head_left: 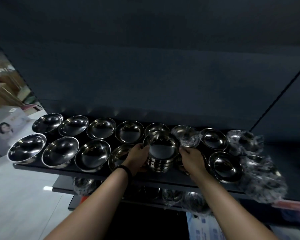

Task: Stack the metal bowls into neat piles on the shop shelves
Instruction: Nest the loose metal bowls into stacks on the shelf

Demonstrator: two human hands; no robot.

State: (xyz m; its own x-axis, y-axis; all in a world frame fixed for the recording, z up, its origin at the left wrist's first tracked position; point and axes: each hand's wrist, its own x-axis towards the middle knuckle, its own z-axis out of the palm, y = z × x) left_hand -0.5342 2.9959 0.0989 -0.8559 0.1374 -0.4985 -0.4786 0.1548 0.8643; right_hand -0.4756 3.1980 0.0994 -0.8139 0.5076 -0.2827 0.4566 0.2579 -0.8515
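Observation:
A pile of several nested metal bowls stands near the front middle of the dark shop shelf. My left hand grips the pile's left side, fingers curled round the rims. My right hand holds the pile's right side in the same way. Two rows of open metal bowls spread across the shelf to the left. More bowls sit to the right.
Bowls wrapped in clear plastic crowd the shelf's right end. Lower shelves hold more wrapped bowls. A dark back panel rises behind the shelf. White floor and a printed box lie to the left.

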